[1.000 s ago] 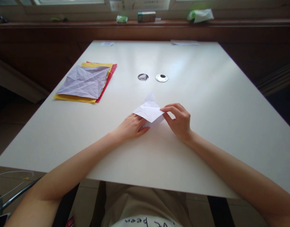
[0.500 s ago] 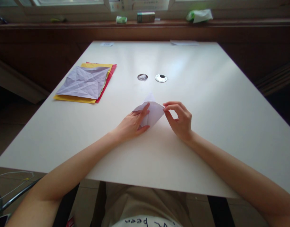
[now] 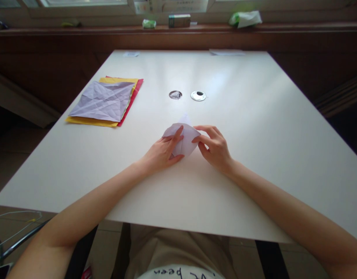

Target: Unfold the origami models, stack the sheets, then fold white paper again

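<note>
A folded sheet of pale lilac paper (image 3: 188,141) lies near the middle of the white table, its narrow tip pointing away from me. My left hand (image 3: 161,154) grips its left side, with a finger and the thumb spread over the top face and other fingers partly hidden by the paper. At the right corner, my right hand (image 3: 216,146) has its thumb and fingers closed around the edge. The fingertips beneath that corner are hard to make out.
On the left lies a stack of a creased lilac sheet (image 3: 101,101), a yellow sheet (image 3: 91,122) and a red sheet (image 3: 131,104). Two round metal-rimmed table fittings (image 3: 175,95) (image 3: 198,96) sit beyond the folded paper. Small packs (image 3: 180,21) stand on the ledge behind.
My right hand has moved slightly left, its fingers reaching further over the paper's right corner. That side now bulges upward a little. My left hand has stayed almost still.
</note>
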`<state>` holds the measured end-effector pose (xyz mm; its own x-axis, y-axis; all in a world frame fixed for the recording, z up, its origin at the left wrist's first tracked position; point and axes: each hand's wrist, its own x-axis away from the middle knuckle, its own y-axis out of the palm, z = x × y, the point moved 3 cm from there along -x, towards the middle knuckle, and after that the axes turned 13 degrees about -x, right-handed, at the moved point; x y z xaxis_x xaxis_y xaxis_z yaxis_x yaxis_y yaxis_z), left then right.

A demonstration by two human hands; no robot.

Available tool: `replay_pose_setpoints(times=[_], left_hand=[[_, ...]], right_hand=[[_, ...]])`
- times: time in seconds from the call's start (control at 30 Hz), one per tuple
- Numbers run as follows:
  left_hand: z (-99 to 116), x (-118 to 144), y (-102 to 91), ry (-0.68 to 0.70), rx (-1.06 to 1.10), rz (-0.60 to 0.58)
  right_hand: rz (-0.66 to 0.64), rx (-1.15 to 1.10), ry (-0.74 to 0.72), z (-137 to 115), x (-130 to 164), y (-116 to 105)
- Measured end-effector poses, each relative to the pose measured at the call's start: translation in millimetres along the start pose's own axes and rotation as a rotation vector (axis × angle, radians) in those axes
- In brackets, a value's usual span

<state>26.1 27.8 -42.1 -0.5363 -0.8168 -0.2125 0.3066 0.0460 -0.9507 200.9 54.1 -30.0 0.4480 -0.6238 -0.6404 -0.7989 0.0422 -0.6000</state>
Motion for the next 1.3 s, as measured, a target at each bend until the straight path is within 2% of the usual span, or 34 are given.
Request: replay_pose_setpoints(times=[0.5,1.03,1.3], left_hand=[[-0.3,-0.6,0.7,0.027,0.012,0.0],[-0.3,-0.9,-0.5,0.06,0.063,-0.019],[2.1,-0.8,-3.1,0.126,0.104,-0.045]], right_hand=[[-0.156,0.079,-0.051,-2.6,0.3,6.1],[-0.075,0.084,-0.013,-2.5,1.3,3.2],[-0.096,0.126,-0.091,-8.9,2.2,4.0]])
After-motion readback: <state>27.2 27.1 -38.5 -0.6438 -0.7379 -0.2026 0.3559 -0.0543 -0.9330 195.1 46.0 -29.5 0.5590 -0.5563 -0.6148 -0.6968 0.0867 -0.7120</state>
